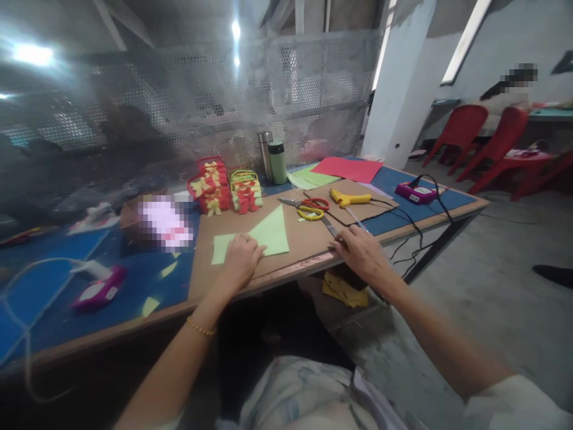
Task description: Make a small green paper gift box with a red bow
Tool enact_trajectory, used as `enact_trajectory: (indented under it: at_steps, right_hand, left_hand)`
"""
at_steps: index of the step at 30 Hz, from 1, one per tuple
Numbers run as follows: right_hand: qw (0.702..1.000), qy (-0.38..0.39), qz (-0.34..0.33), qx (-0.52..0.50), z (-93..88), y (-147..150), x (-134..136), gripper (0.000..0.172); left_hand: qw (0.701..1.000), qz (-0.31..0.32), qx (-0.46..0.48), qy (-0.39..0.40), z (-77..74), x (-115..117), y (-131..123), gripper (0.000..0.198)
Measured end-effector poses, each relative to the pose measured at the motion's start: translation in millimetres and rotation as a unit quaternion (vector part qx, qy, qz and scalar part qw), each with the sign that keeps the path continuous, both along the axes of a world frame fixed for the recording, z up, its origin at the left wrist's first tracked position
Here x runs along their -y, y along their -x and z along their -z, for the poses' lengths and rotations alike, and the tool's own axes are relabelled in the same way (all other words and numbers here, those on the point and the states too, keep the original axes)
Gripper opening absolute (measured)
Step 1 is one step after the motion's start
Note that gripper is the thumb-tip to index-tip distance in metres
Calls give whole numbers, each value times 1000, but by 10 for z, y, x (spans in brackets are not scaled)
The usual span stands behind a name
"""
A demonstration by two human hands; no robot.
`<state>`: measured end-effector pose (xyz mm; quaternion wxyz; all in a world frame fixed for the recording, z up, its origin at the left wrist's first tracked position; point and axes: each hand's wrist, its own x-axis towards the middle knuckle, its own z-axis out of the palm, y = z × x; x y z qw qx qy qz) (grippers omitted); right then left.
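A pale green sheet [274, 233] lies on the brown cardboard mat [308, 242], one part folded up into a point. My left hand [244, 254] presses on it near the table's front edge, fingers curled. My right hand [362, 251] is closed around a flat metal strip that looks like a ruler [329, 226]; its lower end is hidden under the fingers. Just beyond lie scissors [313, 208] with red and yellow handles. A yellow glue gun [351, 198] rests farther back on the cardboard.
Red bow-trimmed pieces [210, 185] and yellow-green ones [246, 192] stand behind the mat, near a green bottle [278, 164]. Red sheets [347, 169] lie at the back. Purple power strips [416, 192] with trailing cords sit on both sides. A person sits far right near red chairs [463, 132].
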<state>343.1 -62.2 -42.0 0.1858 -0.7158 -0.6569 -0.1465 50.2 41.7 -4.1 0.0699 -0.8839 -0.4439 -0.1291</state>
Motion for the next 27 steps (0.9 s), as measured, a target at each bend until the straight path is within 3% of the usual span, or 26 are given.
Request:
enact_trajectory:
  at_steps: [5, 13, 19, 23, 27]
  right_hand:
    - [998, 25, 38, -40, -20, -1, -52, 18]
    - [992, 19, 3, -126, 118, -112, 263, 29]
    - [966, 17, 9, -259, -69, -105, 413, 33]
    - [947, 13, -35, -320, -219, 49, 273, 32]
    - [941, 43, -77, -326, -260, 261, -7, 35]
  left_hand:
    - [998, -60, -3, 5, -10, -118, -212, 31]
    - [999, -31, -1, 23, 52, -223, -169, 37]
    - [994, -43, 80, 64, 36, -205, -172, 28]
    - [984, -64, 148, 75, 21, -179, -158, 20]
    - [982, -75, 155, 81, 11, -156, -147, 17]
